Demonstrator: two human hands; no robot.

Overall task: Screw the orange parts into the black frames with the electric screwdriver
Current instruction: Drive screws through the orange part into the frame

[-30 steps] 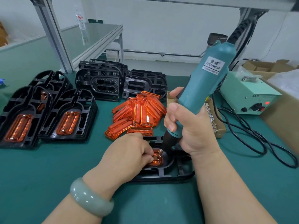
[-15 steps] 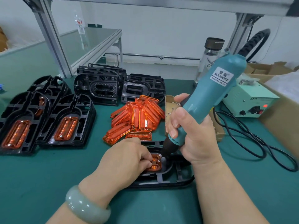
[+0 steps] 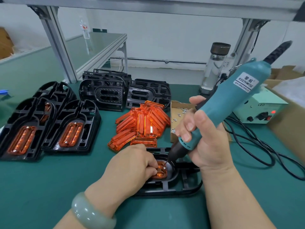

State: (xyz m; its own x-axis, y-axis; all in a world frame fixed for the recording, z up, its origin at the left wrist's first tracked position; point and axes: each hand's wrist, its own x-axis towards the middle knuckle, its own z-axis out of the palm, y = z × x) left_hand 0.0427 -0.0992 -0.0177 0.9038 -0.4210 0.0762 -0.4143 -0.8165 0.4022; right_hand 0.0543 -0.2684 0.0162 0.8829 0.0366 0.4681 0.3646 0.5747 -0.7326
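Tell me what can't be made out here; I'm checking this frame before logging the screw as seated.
Head view only:
- Orange part in the black frame: mostly hidden by the left hand.
- Screwdriver tip: too small and blurred to tell whether the screw is seated.
- Screws in the cardboard tray: too small to count; right hand covers part.
- Black cable: cut off by the right edge.

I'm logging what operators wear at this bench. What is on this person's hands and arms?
Both hands are bare, with no gloves: the left hand and the right hand. Both forearms are uncovered, with no sleeve in view. The left wrist carries a smooth, rounded, pale green bangle. The right wrist shows no watch or band. No rings are visible on the fingers that show.
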